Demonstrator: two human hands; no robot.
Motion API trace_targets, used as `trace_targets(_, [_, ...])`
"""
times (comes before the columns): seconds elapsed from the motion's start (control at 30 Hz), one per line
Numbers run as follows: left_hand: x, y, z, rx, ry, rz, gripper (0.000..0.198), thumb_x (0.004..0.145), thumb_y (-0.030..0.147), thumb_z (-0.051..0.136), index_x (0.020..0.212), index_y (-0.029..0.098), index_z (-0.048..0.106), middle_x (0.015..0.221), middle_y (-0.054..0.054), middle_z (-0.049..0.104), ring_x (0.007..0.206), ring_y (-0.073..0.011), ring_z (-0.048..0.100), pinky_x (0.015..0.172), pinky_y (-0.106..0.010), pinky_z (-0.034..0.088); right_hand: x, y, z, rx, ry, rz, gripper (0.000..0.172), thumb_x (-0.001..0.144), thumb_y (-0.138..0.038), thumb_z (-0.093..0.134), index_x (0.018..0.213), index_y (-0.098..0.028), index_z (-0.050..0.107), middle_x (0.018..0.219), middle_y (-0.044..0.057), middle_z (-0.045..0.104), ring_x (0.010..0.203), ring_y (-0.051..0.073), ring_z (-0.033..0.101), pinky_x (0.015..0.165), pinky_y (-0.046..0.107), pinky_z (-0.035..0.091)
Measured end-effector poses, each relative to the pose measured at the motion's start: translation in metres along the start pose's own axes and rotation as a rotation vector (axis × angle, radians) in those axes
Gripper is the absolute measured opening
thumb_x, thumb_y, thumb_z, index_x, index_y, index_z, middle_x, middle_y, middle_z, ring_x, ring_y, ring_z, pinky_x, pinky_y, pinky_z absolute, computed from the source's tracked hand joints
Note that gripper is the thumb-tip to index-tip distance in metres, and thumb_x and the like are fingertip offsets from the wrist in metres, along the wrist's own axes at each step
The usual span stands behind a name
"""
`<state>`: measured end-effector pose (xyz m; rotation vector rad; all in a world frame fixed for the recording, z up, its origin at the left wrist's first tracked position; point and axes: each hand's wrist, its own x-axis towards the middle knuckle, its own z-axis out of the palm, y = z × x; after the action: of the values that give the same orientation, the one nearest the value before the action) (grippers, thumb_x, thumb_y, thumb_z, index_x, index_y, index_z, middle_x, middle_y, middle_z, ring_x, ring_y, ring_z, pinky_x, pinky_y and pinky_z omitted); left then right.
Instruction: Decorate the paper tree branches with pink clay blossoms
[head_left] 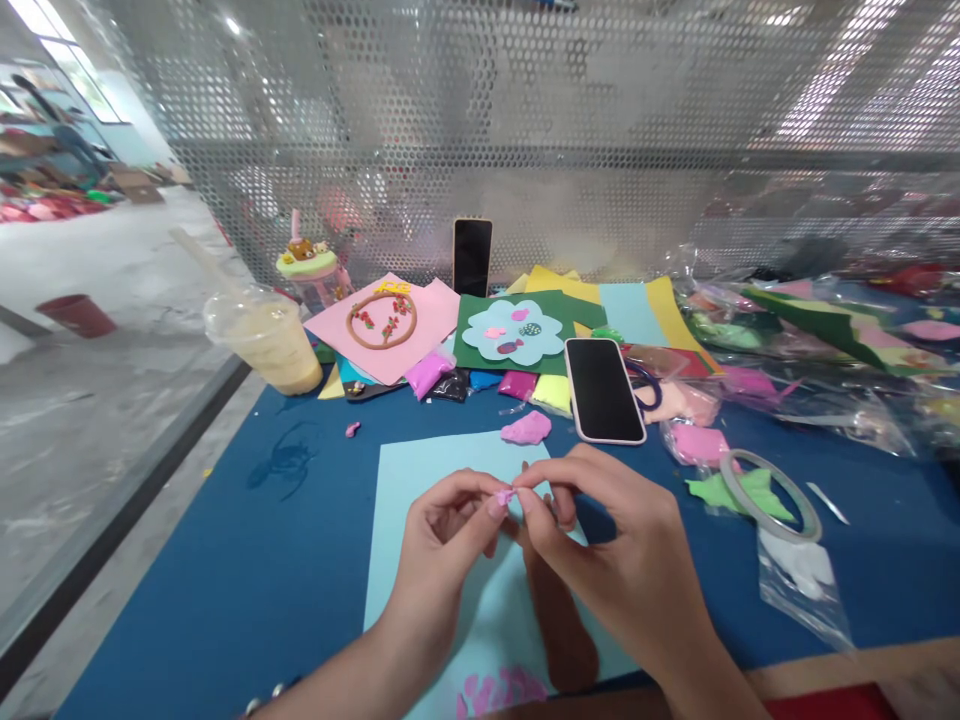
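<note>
My left hand and my right hand meet over a light blue sheet. Between their thumbs and fingertips they pinch a small bit of pink modelling clay. Under my right hand a long brown shape lies on the sheet, partly covered. Several flat pink clay pieces cluster at the sheet's near edge. Just beyond the fingers, a larger lump of pink clay rests at the sheet's far edge. A tiny pink piece sits on the blue table to the left.
A phone lies right of centre; another phone stands against the perforated metal panel. A drink cup is at the left. Decorated cards, clay packets and a tape roll surround the sheet.
</note>
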<state>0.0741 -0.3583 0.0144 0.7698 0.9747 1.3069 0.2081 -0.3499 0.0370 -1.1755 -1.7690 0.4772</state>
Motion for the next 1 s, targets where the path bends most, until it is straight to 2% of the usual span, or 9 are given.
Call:
trace_targets(0.27, [0.0009,-0.0002,-0.0013,-0.008,-0.004,0.006,0.019,0.066,0.036,0.077,0.068,0.019,0.069,0.054,0.003,0.052,0.05,-0.0067,0.04,0.048,-0.018,0.033,-0.0003,-0.0011,-0.0009,0.058,-0.025,-0.021,0.012,0.075,-0.017,0.057,0.081,-0.022,0.066,0.059,-0.004,0.048,0.05,0.01,0.049,0.051,0.021,0.042])
trace_targets(0.5, [-0.0005,-0.0012,-0.0017,0.019,-0.027,0.014,0.014,0.07,0.033,0.074,0.07,0.02,0.072,0.056,0.002,0.053,0.051,-0.0067,0.039,0.049,-0.018,0.034,0.0018,-0.0007,-0.0007,0.048,-0.013,0.01,0.009,0.077,-0.017,0.059,0.073,-0.02,0.066,0.057,-0.004,0.047,0.051,0.01,0.05,0.053,0.022,0.042])
trace_targets(0.77, [0.0005,-0.0036,-0.0053,0.0,-0.079,0.031,0.013,0.073,0.032,0.071,0.079,0.021,0.074,0.064,0.0,0.058,0.056,-0.0074,0.044,0.051,-0.017,0.037,0.0027,0.0018,-0.0033,0.043,0.016,0.02,0.009,0.077,-0.016,0.06,0.072,-0.02,0.066,0.058,-0.004,0.048,0.052,0.009,0.05,0.054,0.021,0.04])
trace_targets(1.0, [0.0016,-0.0045,-0.0034,0.051,-0.065,0.066,0.009,0.073,0.03,0.074,0.072,0.021,0.072,0.059,0.002,0.055,0.053,-0.0055,0.042,0.049,-0.014,0.036,0.0043,0.0031,-0.0027,0.063,-0.013,0.017,0.01,0.077,-0.017,0.059,0.07,-0.019,0.066,0.056,-0.004,0.046,0.052,0.01,0.05,0.054,0.022,0.042])
